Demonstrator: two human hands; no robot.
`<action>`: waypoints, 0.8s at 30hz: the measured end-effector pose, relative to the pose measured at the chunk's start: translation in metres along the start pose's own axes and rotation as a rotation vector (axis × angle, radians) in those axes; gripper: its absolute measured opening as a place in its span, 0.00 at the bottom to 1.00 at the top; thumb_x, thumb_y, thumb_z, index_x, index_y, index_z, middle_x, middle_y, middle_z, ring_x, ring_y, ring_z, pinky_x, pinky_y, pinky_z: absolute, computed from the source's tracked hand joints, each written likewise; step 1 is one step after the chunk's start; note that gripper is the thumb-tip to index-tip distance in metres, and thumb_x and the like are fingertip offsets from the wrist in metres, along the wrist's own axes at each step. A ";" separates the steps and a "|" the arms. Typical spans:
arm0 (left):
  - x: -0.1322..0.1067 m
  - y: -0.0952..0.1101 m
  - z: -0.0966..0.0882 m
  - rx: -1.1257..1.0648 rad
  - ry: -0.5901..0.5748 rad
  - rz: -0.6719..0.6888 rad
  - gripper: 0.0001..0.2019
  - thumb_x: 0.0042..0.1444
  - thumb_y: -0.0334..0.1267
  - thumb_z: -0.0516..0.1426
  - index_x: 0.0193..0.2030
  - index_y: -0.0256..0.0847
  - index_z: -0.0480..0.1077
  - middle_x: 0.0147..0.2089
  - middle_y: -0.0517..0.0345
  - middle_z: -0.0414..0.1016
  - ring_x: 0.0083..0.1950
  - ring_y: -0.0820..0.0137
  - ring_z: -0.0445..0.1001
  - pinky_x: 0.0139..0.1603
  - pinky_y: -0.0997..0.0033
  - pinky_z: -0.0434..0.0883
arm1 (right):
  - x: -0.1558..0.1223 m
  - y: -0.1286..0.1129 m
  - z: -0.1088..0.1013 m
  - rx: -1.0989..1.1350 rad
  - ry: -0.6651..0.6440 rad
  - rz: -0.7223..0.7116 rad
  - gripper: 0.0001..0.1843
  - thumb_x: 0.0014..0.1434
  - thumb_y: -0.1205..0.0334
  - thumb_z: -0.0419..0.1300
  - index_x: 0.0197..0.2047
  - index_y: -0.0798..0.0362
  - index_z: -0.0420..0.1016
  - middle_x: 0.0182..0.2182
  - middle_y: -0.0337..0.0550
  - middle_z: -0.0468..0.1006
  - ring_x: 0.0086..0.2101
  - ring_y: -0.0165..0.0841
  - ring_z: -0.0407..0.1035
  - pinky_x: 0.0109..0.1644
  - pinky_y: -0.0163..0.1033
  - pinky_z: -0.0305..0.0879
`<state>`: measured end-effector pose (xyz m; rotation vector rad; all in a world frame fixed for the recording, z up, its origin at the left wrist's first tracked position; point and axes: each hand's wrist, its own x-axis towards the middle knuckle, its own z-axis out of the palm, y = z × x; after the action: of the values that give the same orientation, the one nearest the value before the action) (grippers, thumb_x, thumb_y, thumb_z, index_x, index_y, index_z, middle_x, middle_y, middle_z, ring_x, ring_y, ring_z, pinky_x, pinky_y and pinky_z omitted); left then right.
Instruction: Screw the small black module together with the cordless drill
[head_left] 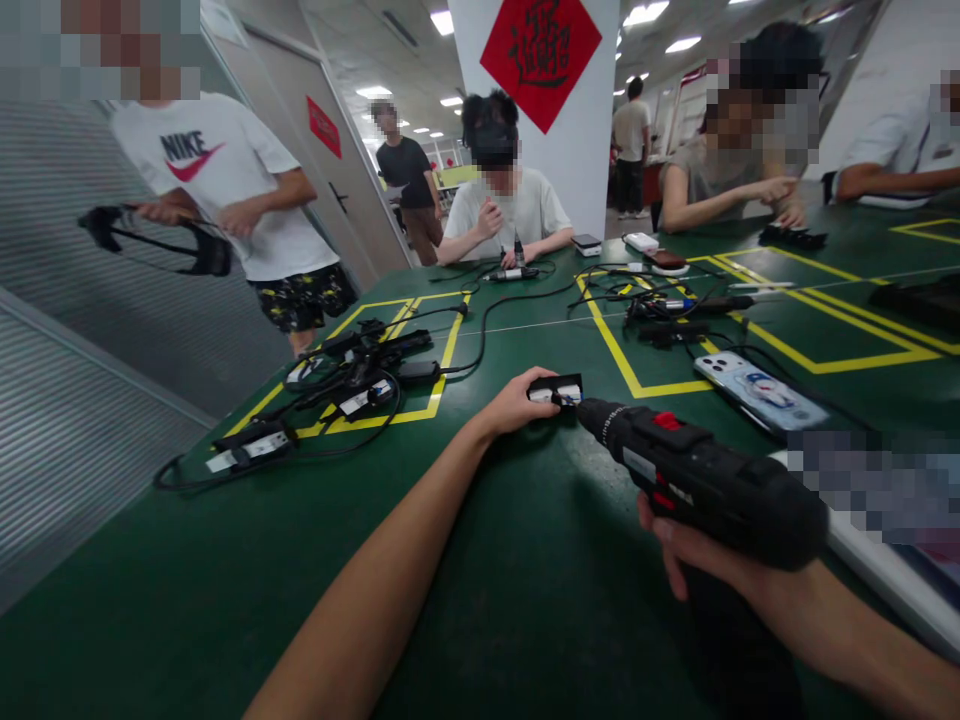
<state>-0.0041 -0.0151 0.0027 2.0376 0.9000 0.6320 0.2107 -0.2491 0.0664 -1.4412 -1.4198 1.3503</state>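
My right hand (731, 560) is wrapped around the grip of a black cordless drill (697, 480) with red switches. The drill points left and away from me, its chuck end meeting the right end of a small black device (564, 382) with white and blue parts inside or on its face. My left hand (514, 405) holds that device down on the green table (480, 560) from its left side. A bright patch of light lies on the table below the chuck. The bit's tip is too small to make out.
A heap of black adapters and cables (367, 370) lies left inside yellow tape. More cables and devices (667, 310) lie at right, near a phone (761, 390). Across the table a person (502, 205) sits; another (225, 200) stands left holding black straps.
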 end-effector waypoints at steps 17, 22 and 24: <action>0.000 -0.006 0.001 -0.048 -0.013 -0.005 0.28 0.46 0.40 0.62 0.54 0.39 0.63 0.47 0.54 0.72 0.45 0.67 0.71 0.48 0.66 0.68 | 0.006 0.007 0.000 -0.040 0.005 -0.086 0.14 0.58 0.47 0.57 0.37 0.49 0.72 0.21 0.37 0.75 0.26 0.37 0.72 0.37 0.45 0.68; 0.001 -0.006 0.001 -0.059 -0.022 0.000 0.28 0.45 0.39 0.62 0.54 0.39 0.64 0.47 0.54 0.72 0.44 0.67 0.71 0.48 0.66 0.68 | 0.009 0.002 0.004 -0.036 0.091 -0.144 0.14 0.50 0.49 0.63 0.35 0.49 0.76 0.18 0.35 0.72 0.23 0.36 0.71 0.32 0.43 0.70; 0.001 -0.005 0.001 -0.052 -0.017 -0.004 0.28 0.45 0.39 0.62 0.54 0.39 0.64 0.47 0.54 0.72 0.44 0.67 0.71 0.47 0.66 0.68 | 0.009 0.001 0.005 -0.039 0.103 -0.144 0.14 0.50 0.49 0.64 0.35 0.49 0.77 0.18 0.35 0.73 0.22 0.36 0.71 0.32 0.43 0.70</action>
<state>-0.0049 -0.0123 -0.0018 1.9917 0.8698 0.6289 0.2052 -0.2418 0.0628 -1.3852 -1.4599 1.1491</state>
